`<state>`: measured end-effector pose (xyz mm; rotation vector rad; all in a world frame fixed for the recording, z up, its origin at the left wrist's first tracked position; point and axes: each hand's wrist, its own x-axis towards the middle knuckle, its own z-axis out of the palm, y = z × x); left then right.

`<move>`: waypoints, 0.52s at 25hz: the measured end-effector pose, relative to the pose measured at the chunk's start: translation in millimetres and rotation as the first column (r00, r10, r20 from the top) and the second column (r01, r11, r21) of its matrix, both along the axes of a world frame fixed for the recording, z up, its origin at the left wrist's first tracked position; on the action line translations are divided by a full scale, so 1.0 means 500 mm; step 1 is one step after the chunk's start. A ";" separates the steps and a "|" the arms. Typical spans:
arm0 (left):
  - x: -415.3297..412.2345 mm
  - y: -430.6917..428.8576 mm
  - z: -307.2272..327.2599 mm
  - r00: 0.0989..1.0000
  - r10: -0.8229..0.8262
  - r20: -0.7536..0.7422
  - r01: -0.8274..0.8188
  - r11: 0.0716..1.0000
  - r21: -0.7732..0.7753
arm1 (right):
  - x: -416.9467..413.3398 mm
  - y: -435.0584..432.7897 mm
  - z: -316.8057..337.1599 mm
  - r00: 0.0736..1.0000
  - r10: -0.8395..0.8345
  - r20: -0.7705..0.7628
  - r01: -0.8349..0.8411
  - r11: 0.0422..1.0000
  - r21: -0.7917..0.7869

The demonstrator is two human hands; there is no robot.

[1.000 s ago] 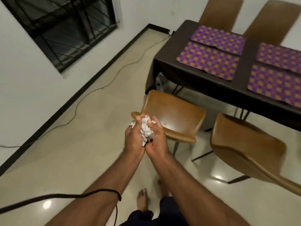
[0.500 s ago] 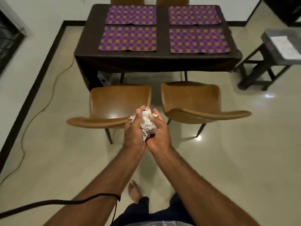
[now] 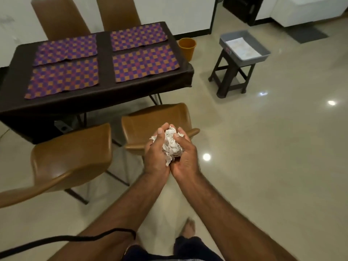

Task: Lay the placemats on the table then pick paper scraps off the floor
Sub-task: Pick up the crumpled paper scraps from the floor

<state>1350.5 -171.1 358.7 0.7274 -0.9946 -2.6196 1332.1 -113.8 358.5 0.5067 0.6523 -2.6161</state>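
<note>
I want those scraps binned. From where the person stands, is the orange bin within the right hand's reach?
Probably not. The orange bin stands beyond the table, far from the right hand, which cups the paper scraps with the left hand. The floor looks clear for walking over.

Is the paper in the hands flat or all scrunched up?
Scrunched up. The paper scraps form a crinkled white wad, cupped between the left hand and right hand.

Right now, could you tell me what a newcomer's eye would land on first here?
Probably the white wad of paper scraps cupped between both hands, left hand and right hand, at centre. Next, four purple-and-orange checked placemats laid flat on the dark table upper left, with an orange bin beyond its right end.
</note>
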 end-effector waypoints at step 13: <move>-0.268 0.342 -0.019 0.962 -0.255 0.097 0.249 0.966 0.070 | -0.237 0.345 -0.048 0.967 -0.252 -0.026 0.253 0.961 0.111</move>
